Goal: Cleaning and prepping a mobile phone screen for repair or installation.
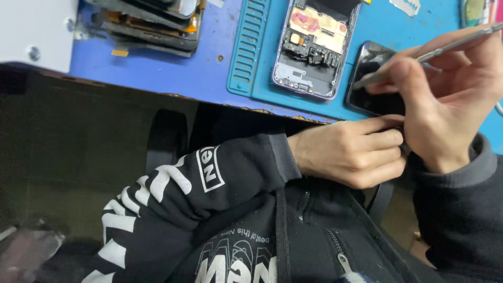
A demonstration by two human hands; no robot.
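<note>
My left hand point(350, 152) curls at the near edge of the blue table, its fingers closed on the lower edge of a dark phone panel point(373, 78). My right hand point(445, 99) grips thin metal tweezers point(429, 52) like a pen, with the tip resting on the dark panel's upper face. An opened phone body point(313, 47) with a purple frame and exposed circuit parts lies just left of the panel on a teal repair mat point(251, 47). Both wrists are in black sleeves.
A stack of phone screens and frames point(152, 21) sits at the far left of the blue table point(157, 68). A white box corner point(31, 31) is at the top left. Below the table edge are dark space and my black printed hoodie point(209, 225).
</note>
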